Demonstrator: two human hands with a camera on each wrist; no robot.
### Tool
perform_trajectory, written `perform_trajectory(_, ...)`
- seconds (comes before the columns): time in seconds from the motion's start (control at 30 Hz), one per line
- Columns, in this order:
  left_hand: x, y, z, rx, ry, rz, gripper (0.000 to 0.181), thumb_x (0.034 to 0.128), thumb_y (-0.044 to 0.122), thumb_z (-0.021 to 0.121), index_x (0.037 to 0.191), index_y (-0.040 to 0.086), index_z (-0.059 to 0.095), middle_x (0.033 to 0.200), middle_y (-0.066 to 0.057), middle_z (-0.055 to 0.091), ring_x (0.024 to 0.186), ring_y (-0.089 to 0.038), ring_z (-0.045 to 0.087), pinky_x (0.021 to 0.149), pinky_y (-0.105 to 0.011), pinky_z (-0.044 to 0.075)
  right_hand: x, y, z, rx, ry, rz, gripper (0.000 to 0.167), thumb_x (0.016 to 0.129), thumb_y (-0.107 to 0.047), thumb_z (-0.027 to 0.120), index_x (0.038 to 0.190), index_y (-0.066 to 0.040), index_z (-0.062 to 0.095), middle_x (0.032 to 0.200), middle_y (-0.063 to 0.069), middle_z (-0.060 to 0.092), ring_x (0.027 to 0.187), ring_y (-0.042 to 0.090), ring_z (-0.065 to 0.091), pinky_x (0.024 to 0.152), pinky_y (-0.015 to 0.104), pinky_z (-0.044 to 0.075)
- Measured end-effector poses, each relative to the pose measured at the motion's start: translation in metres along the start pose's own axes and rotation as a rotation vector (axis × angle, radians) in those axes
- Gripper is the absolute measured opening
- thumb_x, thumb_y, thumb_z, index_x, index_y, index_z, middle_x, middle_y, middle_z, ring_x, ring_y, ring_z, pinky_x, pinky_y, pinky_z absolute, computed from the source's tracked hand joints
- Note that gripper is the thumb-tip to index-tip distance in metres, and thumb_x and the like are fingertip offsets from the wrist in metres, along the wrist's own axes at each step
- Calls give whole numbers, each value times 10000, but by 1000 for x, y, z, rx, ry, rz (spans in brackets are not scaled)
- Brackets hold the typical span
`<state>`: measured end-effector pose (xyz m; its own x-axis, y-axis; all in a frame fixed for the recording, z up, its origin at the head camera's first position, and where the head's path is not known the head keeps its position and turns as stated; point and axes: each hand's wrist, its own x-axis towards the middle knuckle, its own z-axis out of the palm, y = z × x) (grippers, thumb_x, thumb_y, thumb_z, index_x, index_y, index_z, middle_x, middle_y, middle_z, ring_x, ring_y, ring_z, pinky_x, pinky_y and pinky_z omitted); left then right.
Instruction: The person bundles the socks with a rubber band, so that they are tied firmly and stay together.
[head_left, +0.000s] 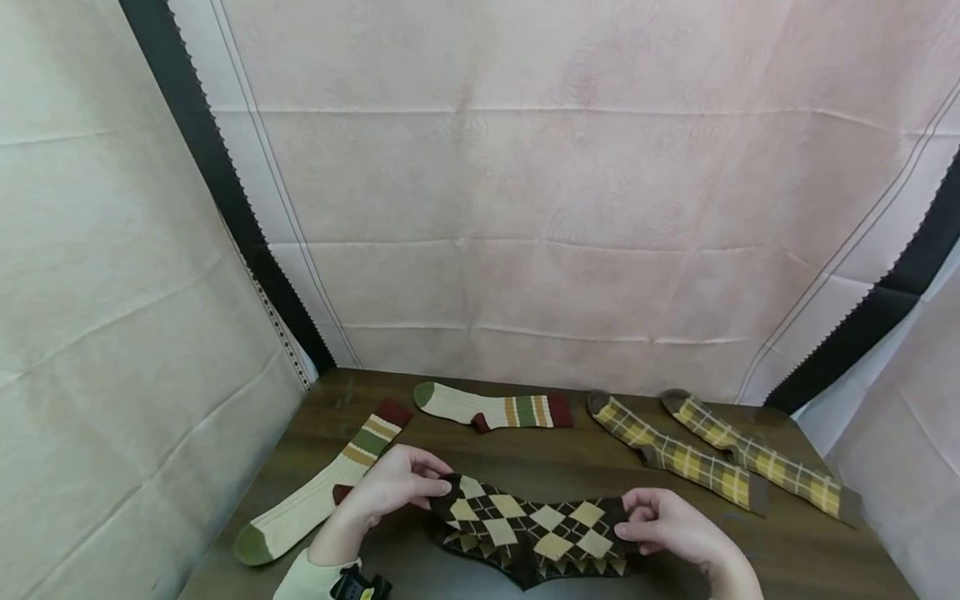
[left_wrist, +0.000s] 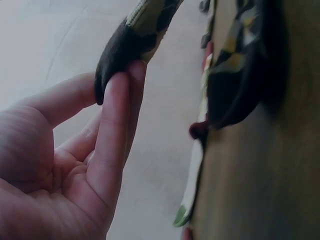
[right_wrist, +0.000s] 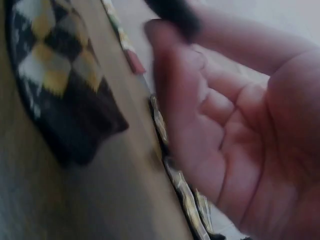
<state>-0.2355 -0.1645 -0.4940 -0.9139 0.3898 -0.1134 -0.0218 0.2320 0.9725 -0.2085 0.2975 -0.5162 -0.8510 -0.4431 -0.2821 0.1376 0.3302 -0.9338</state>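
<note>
In the head view, my left hand [head_left: 397,483] pinches the dark toe end of a black, cream and tan argyle sock [head_left: 547,521]. My right hand [head_left: 667,527] pinches the same sock's other end, so it stretches sideways between both hands. Behind and below it lies a second argyle sock [head_left: 483,548], mostly covered by the held one. The left wrist view has thumb and fingers closing on the dark end of the held sock [left_wrist: 125,50]. In the right wrist view a dark edge sits between thumb and finger, with the other argyle sock [right_wrist: 55,65] resting on the table.
Two cream socks with green toes and striped cuffs lie on the wooden table [head_left: 525,462]: one slanted at left [head_left: 300,508], one at the back [head_left: 480,408]. Two yellow plaid socks [head_left: 675,458] lie side by side at right. Pale fabric walls [head_left: 570,208] surround the table.
</note>
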Motion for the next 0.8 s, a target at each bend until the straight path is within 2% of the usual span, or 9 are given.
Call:
perform_trajectory(0.2, 1, -6, 11, -19, -43, -5, 225, 931, 52, 815, 1124, -57, 774, 911, -75, 739, 796, -184, 729, 674, -372, 649, -3, 9, -3, -17, -43, 5, 243, 1004, -72, 724, 1154, 58, 584, 765, -23, 595, 743, 144, 638, 698, 331, 607)
perform_trajectory(0.5, 3, -4, 17, -49, -51, -10, 212, 945, 67, 801, 1126, -41, 779, 952, -87, 753, 807, -187, 728, 672, -350, 647, -10, 13, -14, 38, -80, 1, 286, 1018, -94, 714, 1229, 43, 577, 761, -39, 612, 717, 118, 645, 681, 297, 602)
perform_trajectory(0.67, 4, -8, 22, -65, -94, -15, 218, 951, 19, 775, 1148, -73, 758, 943, -103, 738, 804, -179, 724, 669, -331, 643, -13, 19, -17, 36, -70, 18, 276, 1017, -83, 712, 1223, 49, 583, 785, -18, 672, 715, 121, 653, 671, 290, 598)
perform_trajectory(0.8, 6, -12, 27, -51, -98, -17, 220, 935, -24, 766, 1147, -78, 748, 937, -110, 717, 800, -176, 713, 673, -331, 640, -11, 21, -15, 4, -36, 46, 266, 1008, -77, 728, 1187, 54, 580, 813, 13, 711, 720, 138, 667, 662, 299, 600)
